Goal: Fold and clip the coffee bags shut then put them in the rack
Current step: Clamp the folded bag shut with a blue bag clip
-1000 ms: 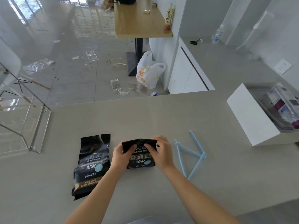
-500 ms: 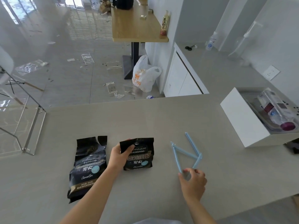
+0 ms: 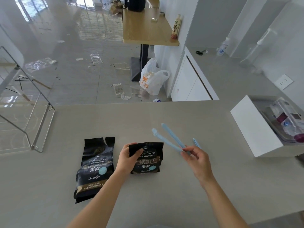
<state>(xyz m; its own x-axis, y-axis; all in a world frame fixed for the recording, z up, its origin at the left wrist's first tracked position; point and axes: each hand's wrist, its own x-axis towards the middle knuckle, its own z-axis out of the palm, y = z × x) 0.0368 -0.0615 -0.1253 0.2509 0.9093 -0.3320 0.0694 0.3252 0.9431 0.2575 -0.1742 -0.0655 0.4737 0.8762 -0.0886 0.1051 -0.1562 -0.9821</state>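
Note:
Two black coffee bags lie on the grey counter. The folded bag (image 3: 148, 159) has its top turned down, and my left hand (image 3: 127, 157) pins that fold at its left corner. The unfolded bag (image 3: 95, 168) lies flat to the left, its top torn open. My right hand (image 3: 196, 157) holds a light blue clip (image 3: 167, 139) by its hinge end, lifted just right of the folded bag, its two arms spread open. A second blue clip (image 3: 196, 143) lies partly hidden behind my right hand. The clear wire-framed rack (image 3: 29, 122) stands at the counter's left edge.
A white box (image 3: 253, 129) holding a tray of packets sits at the right on the counter (image 3: 164, 195). Beyond the counter's far edge are the floor, a white plastic bag (image 3: 152, 78) and a wooden table (image 3: 144, 28).
My right hand left the folded bag, reached right to the clips and lifted one off the counter. My left hand stayed holding the fold down.

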